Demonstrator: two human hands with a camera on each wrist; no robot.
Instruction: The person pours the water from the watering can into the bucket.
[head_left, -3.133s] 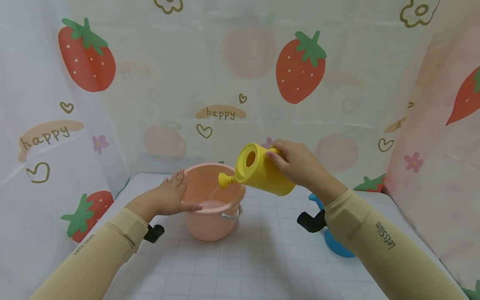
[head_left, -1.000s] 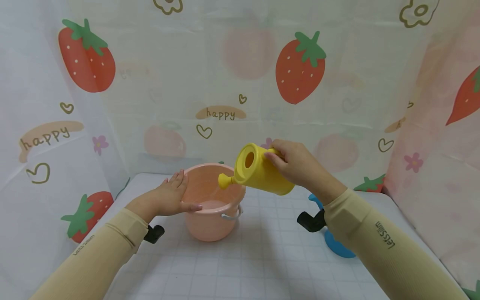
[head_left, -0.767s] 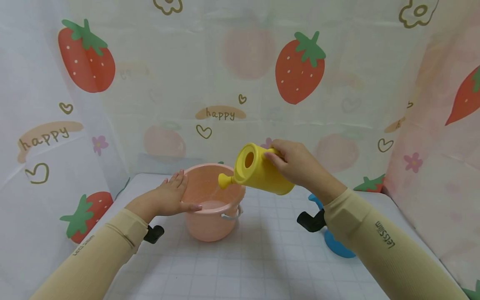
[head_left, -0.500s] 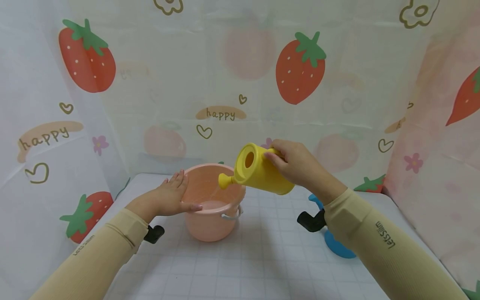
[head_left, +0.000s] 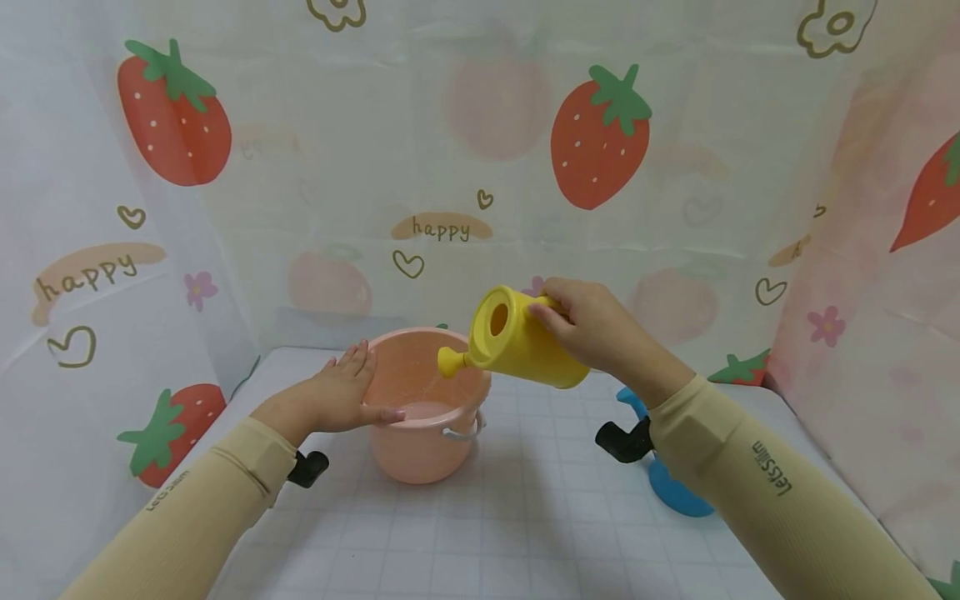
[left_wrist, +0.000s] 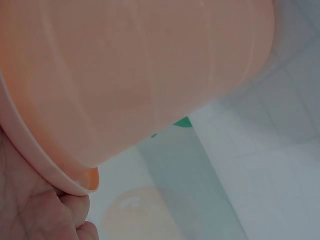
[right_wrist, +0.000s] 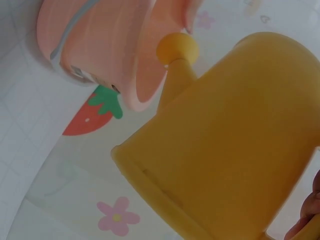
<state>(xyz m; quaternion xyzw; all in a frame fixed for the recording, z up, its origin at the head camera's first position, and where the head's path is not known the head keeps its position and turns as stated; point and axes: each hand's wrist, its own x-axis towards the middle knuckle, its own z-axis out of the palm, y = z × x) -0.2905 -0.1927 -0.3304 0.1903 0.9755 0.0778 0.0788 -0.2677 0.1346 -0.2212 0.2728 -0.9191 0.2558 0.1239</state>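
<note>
Barely anything has shifted since the earlier frames: the glossy yellow plastic watering can (head_left: 525, 350) stays tilted, its round spout head (head_left: 450, 362) over the mouth of the pale pink plastic bucket (head_left: 420, 454). With fingers curled, the right hand (head_left: 596, 325) grips the can at its handle, thumb toward the top. Laid over the bucket's rim, the left hand (head_left: 337, 396) has straight fingers along the far left edge and its thumb spread toward the near side. Upright on the white grid-patterned tabletop (head_left: 465, 550), the bucket has a grey handle hanging down its side. Beyond the right forearm sits a blue object (head_left: 678, 492), partly hidden.
</note>
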